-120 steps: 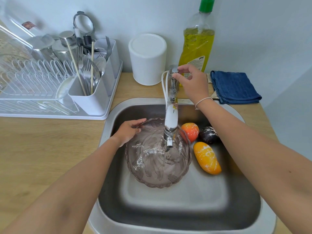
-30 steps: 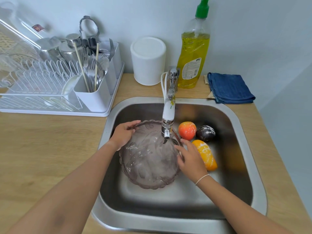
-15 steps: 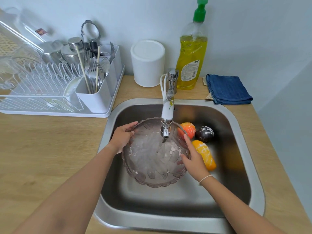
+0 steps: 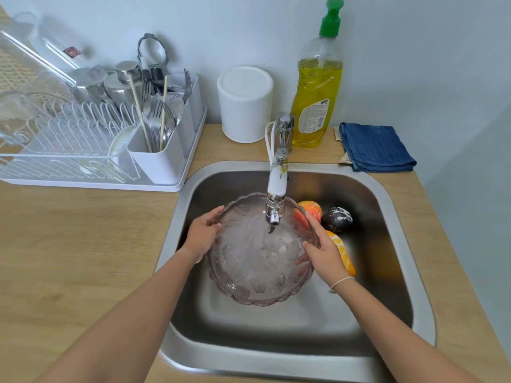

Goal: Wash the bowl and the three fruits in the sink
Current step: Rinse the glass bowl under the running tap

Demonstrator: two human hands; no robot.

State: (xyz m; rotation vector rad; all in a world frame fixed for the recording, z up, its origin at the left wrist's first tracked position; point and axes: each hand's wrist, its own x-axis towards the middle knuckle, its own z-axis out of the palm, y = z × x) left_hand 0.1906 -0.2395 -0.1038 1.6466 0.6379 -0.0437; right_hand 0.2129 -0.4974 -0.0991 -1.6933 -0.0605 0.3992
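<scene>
Both my hands grip the bowl in the sink, under the tap: left hand clamps the left rim, right hand the right rim. Just past my right hand: orange fruit, dark fruit, yellow-orange fruit, partly hidden.
</scene>
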